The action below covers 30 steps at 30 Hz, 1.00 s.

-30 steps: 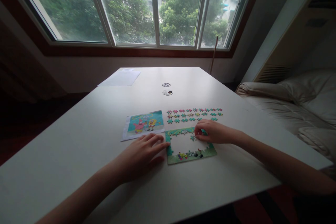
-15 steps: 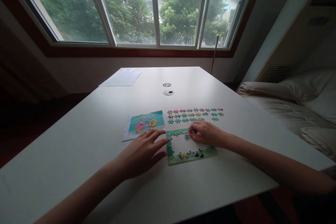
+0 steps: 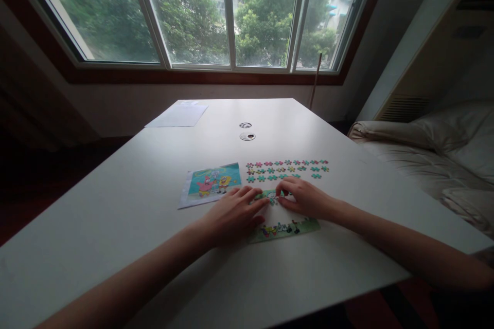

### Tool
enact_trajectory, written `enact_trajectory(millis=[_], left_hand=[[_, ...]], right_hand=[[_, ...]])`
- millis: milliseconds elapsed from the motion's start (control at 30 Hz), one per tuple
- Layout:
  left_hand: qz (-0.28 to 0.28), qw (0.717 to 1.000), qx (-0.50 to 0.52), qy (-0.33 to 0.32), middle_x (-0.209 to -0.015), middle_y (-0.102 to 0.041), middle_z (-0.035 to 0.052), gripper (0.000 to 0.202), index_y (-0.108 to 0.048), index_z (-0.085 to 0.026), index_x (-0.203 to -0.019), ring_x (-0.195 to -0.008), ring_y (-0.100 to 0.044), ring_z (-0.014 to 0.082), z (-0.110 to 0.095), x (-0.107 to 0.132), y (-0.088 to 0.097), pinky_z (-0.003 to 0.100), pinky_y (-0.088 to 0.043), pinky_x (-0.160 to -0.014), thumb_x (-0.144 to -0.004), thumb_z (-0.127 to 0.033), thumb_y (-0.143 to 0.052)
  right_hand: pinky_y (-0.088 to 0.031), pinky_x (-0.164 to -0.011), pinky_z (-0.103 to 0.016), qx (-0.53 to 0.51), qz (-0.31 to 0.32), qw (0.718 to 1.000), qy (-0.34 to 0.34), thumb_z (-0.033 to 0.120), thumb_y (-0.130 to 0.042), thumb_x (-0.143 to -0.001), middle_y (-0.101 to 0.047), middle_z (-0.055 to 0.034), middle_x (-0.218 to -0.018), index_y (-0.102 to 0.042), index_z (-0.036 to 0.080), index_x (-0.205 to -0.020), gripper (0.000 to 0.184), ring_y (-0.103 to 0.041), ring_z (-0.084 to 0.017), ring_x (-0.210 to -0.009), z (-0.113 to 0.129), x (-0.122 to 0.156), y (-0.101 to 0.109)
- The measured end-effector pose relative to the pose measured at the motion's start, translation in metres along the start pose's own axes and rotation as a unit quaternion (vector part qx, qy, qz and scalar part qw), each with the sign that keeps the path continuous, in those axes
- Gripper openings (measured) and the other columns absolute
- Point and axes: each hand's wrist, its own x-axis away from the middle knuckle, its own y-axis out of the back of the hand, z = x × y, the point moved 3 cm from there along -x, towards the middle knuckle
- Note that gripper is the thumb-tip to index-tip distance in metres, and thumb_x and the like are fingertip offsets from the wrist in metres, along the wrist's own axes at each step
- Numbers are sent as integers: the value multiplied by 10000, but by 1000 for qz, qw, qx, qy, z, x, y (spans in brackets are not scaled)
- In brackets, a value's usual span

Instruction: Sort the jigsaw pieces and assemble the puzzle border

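My right hand [image 3: 299, 195] is closed at the fingertips on a small puzzle piece [image 3: 273, 199] at the upper inner edge of a jigsaw puzzle [image 3: 283, 230]. The puzzle's border is joined, with a pale open middle and cartoon figures along the near strip. Over its left side lies my left hand [image 3: 241, 213], fingers stretched out and the foremost tips close to the piece; it hides that part of the border. Loose puzzle pieces [image 3: 271, 170] lie in rows just beyond the puzzle. A cartoon picture sheet [image 3: 212, 182] rests to the left, beside my left fingers.
Everything lies on a white table [image 3: 135, 205]. White paper [image 3: 177, 115] is at its far left corner, and two round inserts [image 3: 247, 136] sit in the top. A padded, pale sofa [image 3: 417, 159] stands at the right; a window is beyond.
My left hand has moved right, from the puzzle's left edge onto it, towards the piece. My right hand stays almost in place with its fingers on the piece.
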Motion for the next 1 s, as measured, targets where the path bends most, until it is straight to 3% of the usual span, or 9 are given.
enact_trajectory(millis=[133,1000], left_hand=[[-8,1000,-3,0,-1155,-495,87,377,-396,-234,-1241,-1038,-464,259,0,-2,-3,427,-402,-858,-877,-323,-438],[-13,999,32,3,-1161,-513,77,313,-440,-201,-1189,-1051,-467,241,0,0,-2,417,-395,-872,-895,-305,-406]], right_hand=[[-405,-694,-248,-10,4,1000,19,183,-511,-815,-558,-44,-847,-583,181,-942,146,-504,-145,-767,2,2,1],[-429,-743,-289,-7,-32,999,41,203,-507,-829,-603,-58,-857,-628,185,-920,153,-544,-158,-810,1,5,-2]])
